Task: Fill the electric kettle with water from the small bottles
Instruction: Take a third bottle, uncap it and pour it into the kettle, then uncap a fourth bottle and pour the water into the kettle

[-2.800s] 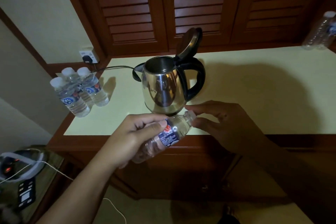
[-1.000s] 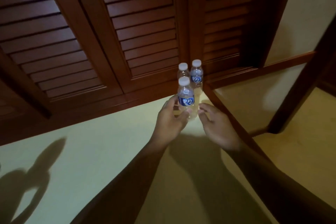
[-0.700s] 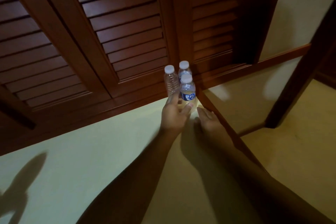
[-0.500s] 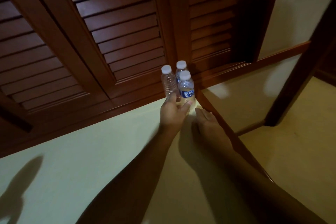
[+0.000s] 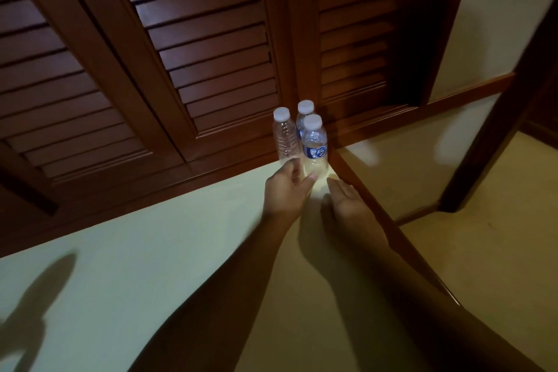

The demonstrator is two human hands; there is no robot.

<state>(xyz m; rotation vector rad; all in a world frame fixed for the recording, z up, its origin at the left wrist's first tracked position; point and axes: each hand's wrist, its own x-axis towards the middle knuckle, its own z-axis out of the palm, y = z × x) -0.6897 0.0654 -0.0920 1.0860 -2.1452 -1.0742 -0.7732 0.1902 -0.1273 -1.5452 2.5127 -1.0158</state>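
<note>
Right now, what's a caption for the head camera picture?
Two hands reach three capped bottles in the counter corner.

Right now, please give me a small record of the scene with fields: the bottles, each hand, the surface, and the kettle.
bottles: three small capped bottles, upright, clustered at the counter's far right corner
front bottle: blue label
left bottle: no label visible
back bottle: mostly hidden behind the front one
left hand: fingers at the base of the front bottle, contact unclear
right hand: flat on the counter beside the bottles, holding nothing
surface: pale counter below louvred wooden doors
kettle: not in view
</note>
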